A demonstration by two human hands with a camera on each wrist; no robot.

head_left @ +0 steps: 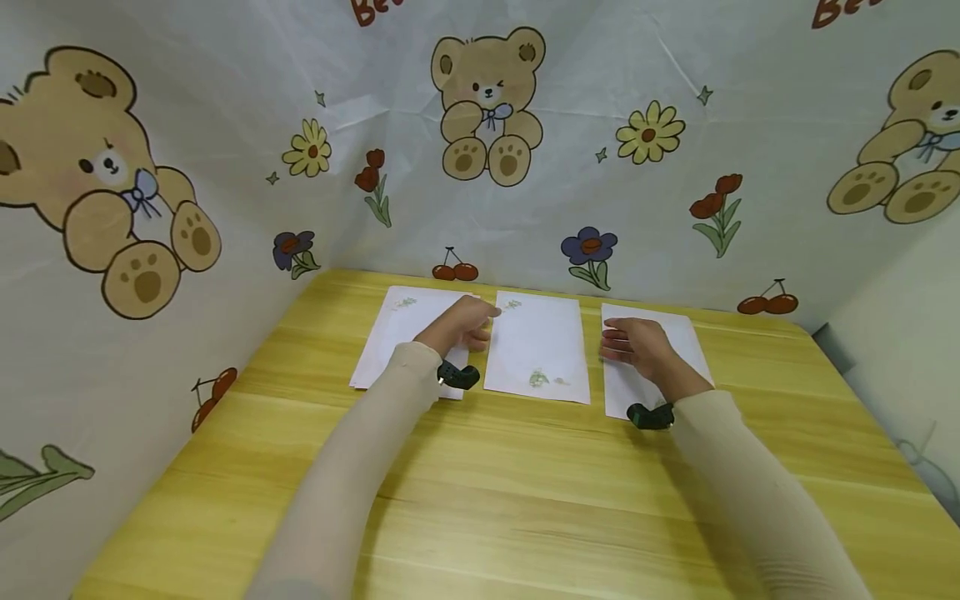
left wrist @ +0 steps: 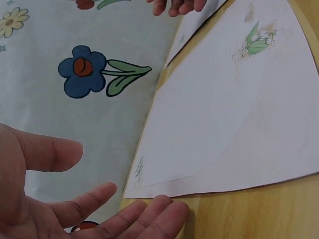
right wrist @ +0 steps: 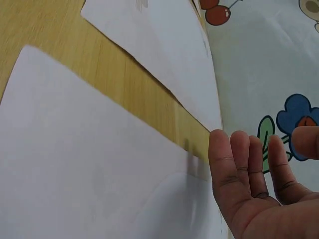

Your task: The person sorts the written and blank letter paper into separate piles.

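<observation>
My left hand [head_left: 459, 323] hovers between a pile of white paper [head_left: 382, 342] on the left and a middle white sheet [head_left: 536, 346]. In the left wrist view its fingers are loosely spread, with nothing between them. The middle sheet carries small green plant prints near two corners. Over the right-hand white sheet [head_left: 622, 392] is my right hand [head_left: 637, 342], hiding part of it. The right wrist view shows the right hand's fingers [right wrist: 227, 169] extended and slightly bent, holding nothing. Both hands seem raised off the paper.
The papers lie in a row on a yellow wood-grain table [head_left: 510, 492], near its back edge. Behind hangs a pale cloth [head_left: 525, 225] printed with bears, flowers and cherries; it also covers the left side. A cable [head_left: 922, 458] is at the far right.
</observation>
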